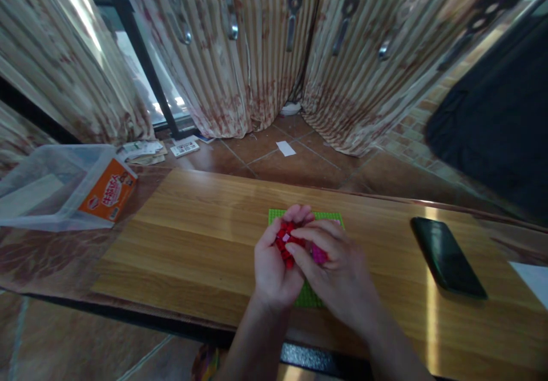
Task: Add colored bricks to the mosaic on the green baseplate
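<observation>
My left hand [276,269] is cupped palm up and holds a heap of small red toy bricks [284,249]. Over that palm my right hand [338,261] reaches in with thumb and forefinger drawn together at a small pale pink brick [286,237]. Beneath both hands lies a green studded baseplate [310,298], largely covered by them. Some magenta bricks [319,253] show on the plate, partly behind the right fingers.
A wooden board [192,244] forms the work surface. To the right lies a black phone [447,258], with white paper [533,278] beyond it. A clear plastic bin [60,192] with an orange label stands left. Striped curtains [257,55] hang behind, and metal hooks hang above.
</observation>
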`<state>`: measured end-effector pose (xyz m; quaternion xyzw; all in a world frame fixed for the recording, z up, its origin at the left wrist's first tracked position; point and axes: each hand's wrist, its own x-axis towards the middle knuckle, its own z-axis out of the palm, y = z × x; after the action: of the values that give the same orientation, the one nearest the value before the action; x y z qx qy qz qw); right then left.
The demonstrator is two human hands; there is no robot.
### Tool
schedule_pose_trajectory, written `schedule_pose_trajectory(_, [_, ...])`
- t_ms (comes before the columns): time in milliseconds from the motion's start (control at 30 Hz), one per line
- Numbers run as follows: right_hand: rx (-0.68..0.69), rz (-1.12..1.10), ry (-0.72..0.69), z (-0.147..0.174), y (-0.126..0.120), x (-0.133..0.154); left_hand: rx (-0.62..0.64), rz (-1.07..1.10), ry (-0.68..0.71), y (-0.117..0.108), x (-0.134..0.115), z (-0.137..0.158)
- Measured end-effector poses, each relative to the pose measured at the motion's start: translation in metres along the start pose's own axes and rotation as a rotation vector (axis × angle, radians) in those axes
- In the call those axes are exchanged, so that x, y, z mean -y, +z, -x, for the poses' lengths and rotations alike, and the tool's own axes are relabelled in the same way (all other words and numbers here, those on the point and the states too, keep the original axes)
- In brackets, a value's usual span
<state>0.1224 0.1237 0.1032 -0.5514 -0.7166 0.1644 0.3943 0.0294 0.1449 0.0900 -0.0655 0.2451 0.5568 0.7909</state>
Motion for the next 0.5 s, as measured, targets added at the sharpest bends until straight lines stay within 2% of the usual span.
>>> schedule_pose_trajectory(133, [0.018, 0.029, 0.055, -0.0004, 0.0076, 0.0020, 0.041, 0.002, -0.015, -0.0015, 0.0028, -0.0003])
schedule_pose_trajectory(233, [0.047, -0.039, 0.118, -0.0010, 0.0078, 0.0023, 0.058, 0.012, -0.026, -0.0030, 0.0045, -0.0012])
schedule_pose_trajectory(333, [0.061, -0.121, 0.160, -0.0013, 0.0078, 0.0027, 0.044, 0.018, -0.016, -0.0033, 0.0049, -0.0014])
schedule_pose_trajectory(500, [0.058, -0.177, 0.149, 0.0002, 0.0100, 0.0031, -0.001, 0.026, -0.010, -0.0002, 0.0027, -0.0008])
